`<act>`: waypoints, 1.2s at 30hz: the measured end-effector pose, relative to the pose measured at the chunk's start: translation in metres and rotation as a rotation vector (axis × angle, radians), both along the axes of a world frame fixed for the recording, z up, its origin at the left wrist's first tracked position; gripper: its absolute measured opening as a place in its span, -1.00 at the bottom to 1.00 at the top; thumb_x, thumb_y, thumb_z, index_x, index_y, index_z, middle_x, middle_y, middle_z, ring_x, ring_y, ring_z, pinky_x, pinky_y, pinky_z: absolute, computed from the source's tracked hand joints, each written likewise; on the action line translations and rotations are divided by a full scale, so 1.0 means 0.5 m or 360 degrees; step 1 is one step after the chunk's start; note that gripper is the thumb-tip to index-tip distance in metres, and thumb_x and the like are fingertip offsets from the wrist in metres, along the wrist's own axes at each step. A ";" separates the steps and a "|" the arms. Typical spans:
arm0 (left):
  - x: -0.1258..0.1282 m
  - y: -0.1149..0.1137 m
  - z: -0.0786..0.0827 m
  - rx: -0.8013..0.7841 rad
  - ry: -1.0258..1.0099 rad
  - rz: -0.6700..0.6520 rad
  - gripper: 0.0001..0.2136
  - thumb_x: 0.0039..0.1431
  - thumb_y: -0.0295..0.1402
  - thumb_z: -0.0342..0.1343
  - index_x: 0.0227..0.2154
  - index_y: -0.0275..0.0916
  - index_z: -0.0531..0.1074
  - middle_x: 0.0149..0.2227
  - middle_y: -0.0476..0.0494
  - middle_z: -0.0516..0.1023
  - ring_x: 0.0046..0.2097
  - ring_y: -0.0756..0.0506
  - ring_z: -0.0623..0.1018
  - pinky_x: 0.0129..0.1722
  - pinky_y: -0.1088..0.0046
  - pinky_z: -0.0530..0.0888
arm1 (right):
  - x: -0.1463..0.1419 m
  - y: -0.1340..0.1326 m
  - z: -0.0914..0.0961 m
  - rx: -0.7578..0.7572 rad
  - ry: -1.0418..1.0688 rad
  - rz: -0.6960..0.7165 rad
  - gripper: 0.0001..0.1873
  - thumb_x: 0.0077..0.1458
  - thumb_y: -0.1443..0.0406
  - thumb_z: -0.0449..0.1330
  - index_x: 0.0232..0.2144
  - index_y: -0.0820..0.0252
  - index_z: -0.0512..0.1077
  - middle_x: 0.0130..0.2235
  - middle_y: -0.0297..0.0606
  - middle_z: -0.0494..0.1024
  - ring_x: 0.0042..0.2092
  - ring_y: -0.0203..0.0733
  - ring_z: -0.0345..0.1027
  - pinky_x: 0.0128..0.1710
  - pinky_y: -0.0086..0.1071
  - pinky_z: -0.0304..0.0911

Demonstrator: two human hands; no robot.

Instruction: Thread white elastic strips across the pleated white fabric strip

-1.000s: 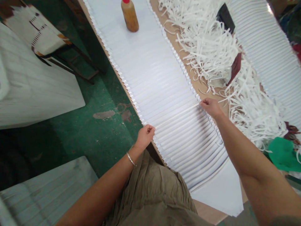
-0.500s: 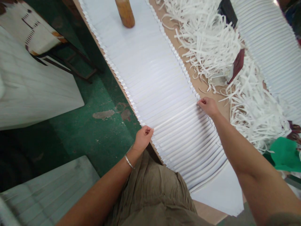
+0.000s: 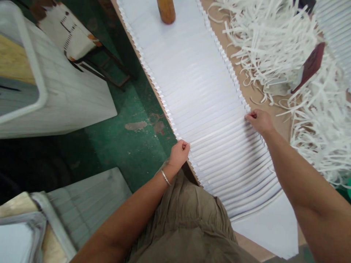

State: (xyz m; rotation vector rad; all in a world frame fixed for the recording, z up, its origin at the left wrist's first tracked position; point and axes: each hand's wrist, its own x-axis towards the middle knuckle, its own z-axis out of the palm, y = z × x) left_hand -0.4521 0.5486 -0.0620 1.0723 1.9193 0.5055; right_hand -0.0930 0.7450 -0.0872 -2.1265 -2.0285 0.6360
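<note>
Green floor (image 3: 131, 153), worn to grey in patches, showed beyond the left edge of our brown table (image 3: 281, 129), with a white bin (image 3: 74, 95) and a pale-topped stool (image 3: 79, 36) standing there. Along the table ran a long row of overlapping white sheets (image 3: 197, 73), stepped at both sides, and we had a narrow white strip (image 3: 208, 136) stretched across it, toward the table's near end. Our left hand (image 3: 179, 153) had its grip pinched together on the strip's left end, at the table's left edge; our right hand (image 3: 260, 120) had its grip pinched on the other end, at the sheets' right border. An amber bottle (image 3: 166, 12), its top out of view, stood farther along the sheets. To their right, a tangled paper heap (image 3: 265, 40) lay with a dark red object (image 3: 309, 67) in it.
</note>
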 end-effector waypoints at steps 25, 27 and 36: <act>0.006 0.004 0.004 -0.0223 0.0460 -0.0255 -0.78 0.29 -0.28 0.05 -0.48 -0.17 0.29 -0.45 -0.07 0.51 -0.33 -0.11 0.52 -0.27 0.43 0.32 | -0.008 -0.003 0.007 0.0059 0.0133 -0.0201 -0.83 -0.05 0.22 0.21 -0.40 0.20 0.46 -0.44 -0.26 0.52 -0.38 -0.15 0.35 -0.27 -0.30 0.27; -0.009 -0.007 0.006 -0.0145 0.0375 -0.0188 -0.78 0.29 -0.24 0.06 -0.46 -0.16 0.28 -0.46 -0.05 0.50 -0.35 -0.10 0.52 -0.28 0.44 0.33 | 0.010 -0.011 0.024 0.0156 0.0106 -0.0279 -0.75 0.02 0.24 0.13 -0.27 0.24 0.48 -0.37 -0.21 0.53 -0.33 -0.13 0.37 -0.23 -0.29 0.30; -0.076 -0.075 0.038 0.0036 0.0127 -0.0020 -0.75 0.27 -0.13 0.01 -0.45 -0.14 0.31 -0.53 0.00 0.45 -0.45 -0.10 0.47 -0.41 0.43 0.32 | 0.197 0.001 0.075 0.0100 -0.0847 0.0094 -0.53 0.20 0.35 -0.03 0.03 0.21 0.55 -0.04 0.18 0.47 -0.17 0.15 0.37 -0.23 -0.09 0.22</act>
